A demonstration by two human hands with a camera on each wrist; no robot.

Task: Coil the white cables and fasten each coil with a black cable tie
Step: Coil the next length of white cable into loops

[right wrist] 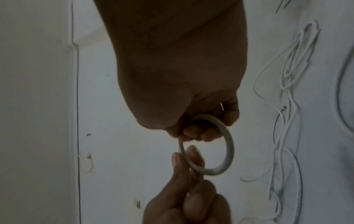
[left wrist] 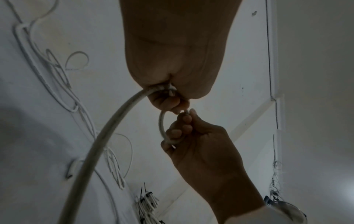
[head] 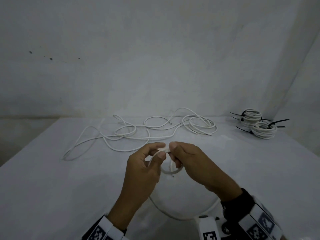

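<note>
Over the middle of the table, both hands hold one white cable (head: 171, 172) bent into a small loop. My left hand (head: 161, 150) pinches the loop's top between thumb and forefinger. My right hand (head: 173, 152) grips the same spot from the right, its fingers curled round the loop (right wrist: 229, 145). In the left wrist view the cable (left wrist: 107, 133) sweeps in from lower left into my left hand (left wrist: 168, 92), and the right hand (left wrist: 184, 121) holds the loop (left wrist: 160, 125). The cable's slack curves under my wrists (head: 173, 217). No cable tie is in either hand.
Loose white cables (head: 138, 132) lie tangled across the back of the white table (head: 52, 187). Two finished coils with black ties (head: 254, 116) (head: 264, 131) sit at the back right by the wall; they also appear in the left wrist view (left wrist: 147, 203).
</note>
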